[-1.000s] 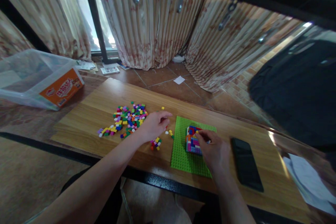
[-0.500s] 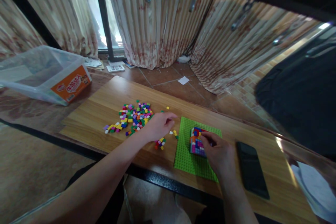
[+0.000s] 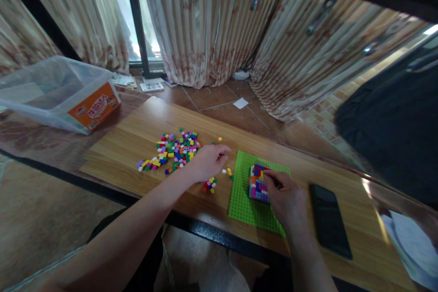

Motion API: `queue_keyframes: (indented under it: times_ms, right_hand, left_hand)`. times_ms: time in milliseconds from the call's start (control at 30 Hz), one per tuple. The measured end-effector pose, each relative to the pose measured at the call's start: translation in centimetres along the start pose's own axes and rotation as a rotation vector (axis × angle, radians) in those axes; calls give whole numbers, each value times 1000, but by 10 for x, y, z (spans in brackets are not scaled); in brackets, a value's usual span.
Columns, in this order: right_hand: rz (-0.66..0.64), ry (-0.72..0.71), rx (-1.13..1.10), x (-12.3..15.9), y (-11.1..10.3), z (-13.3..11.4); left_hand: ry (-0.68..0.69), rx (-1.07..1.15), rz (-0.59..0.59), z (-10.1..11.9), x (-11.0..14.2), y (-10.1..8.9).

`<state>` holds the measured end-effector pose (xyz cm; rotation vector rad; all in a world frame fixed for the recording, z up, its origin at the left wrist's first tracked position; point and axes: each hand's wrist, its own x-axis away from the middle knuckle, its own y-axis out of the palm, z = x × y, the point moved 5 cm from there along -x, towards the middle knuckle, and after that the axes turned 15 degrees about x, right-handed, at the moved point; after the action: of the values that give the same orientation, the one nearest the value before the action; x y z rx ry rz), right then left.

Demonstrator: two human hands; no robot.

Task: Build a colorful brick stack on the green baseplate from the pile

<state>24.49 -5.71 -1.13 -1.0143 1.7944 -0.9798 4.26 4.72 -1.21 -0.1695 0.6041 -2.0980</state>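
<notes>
A green studded baseplate lies on the wooden tabletop, bearing a low block of multicoloured toy bricks. My right hand is over the right part of this block, thumb and forefinger pinched together at its top; whatever they hold is hidden. To the left of the baseplate, my left hand hovers with its fingers curled in, and I cannot make out anything in them. Beside and partly behind it spreads a loose pile of small coloured bricks. A smaller cluster of bricks lies just below that hand.
A black phone rests to the right of the baseplate. At the far left stands a clear plastic bin with an orange label. White papers lie at the right edge. Striped curtains hang beyond the table.
The view has shifted slightly. My right fingertips stay at the brick block with only a small change of finger pose; my left hand holds nearly the same place.
</notes>
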Motion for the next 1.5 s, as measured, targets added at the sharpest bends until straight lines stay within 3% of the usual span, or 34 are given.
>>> queue_keyframes:
  times_ms: [367, 600, 867, 1100, 1500]
  right_hand:
    - [-6, 2, -42, -2, -1, -1]
    - [-4, 12, -56, -1, 0, 2]
    - [111, 0, -42, 3, -10, -7]
    - [141, -45, -61, 3, -11, -17]
    - [93, -65, -66, 4, -4, -19]
  left_hand:
    - [33, -25, -21, -1, 1, 2]
    - [20, -103, -6, -2, 1, -5]
    - [145, -209, -118, -7, 2, -15]
    - [145, -237, -211, -4, 6, -14]
    - [130, -539, -188, 8, 13, -10]
